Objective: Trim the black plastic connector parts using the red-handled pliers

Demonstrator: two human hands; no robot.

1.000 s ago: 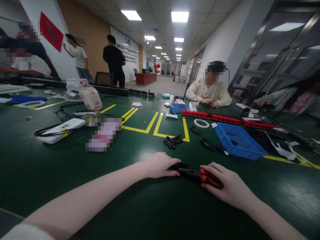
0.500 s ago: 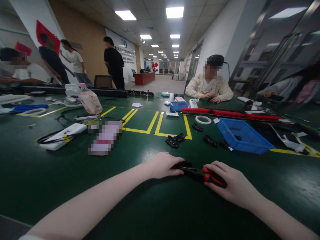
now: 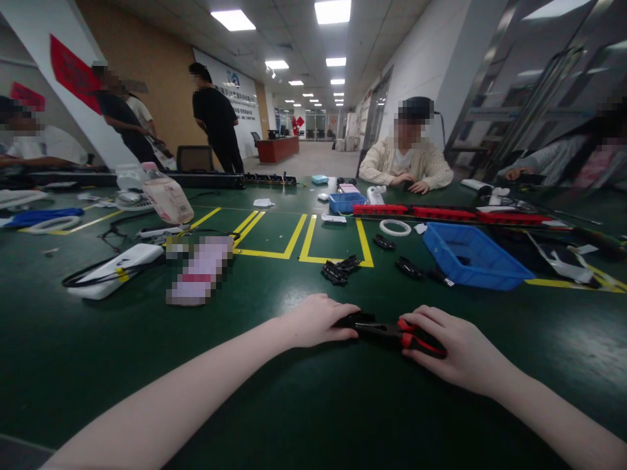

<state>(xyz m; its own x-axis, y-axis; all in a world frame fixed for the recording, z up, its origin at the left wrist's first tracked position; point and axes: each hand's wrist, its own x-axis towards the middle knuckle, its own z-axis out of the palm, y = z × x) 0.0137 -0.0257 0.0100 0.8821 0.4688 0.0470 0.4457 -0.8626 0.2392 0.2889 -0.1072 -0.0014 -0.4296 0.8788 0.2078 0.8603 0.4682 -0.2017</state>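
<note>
My right hand (image 3: 453, 349) lies closed over the red-and-black handles of a pair of pliers (image 3: 392, 331) resting on the green table (image 3: 304, 405). The pliers' jaws point left toward a small black part (image 3: 355, 319). My left hand (image 3: 318, 320) holds that black part down, fingers curled over it. Both hands sit near the table's front middle, a few centimetres apart.
A cluster of black parts (image 3: 337, 269) lies just beyond my hands, with more black parts (image 3: 409, 266) to the right. A blue bin (image 3: 490, 277) stands at the right. A white device with a black cable (image 3: 115, 269) lies left. A person in a striped top (image 3: 406, 171) sits opposite.
The view has tilted and shifted slightly; my hands and the pliers stay in the same grip. People at the back left have moved.
</note>
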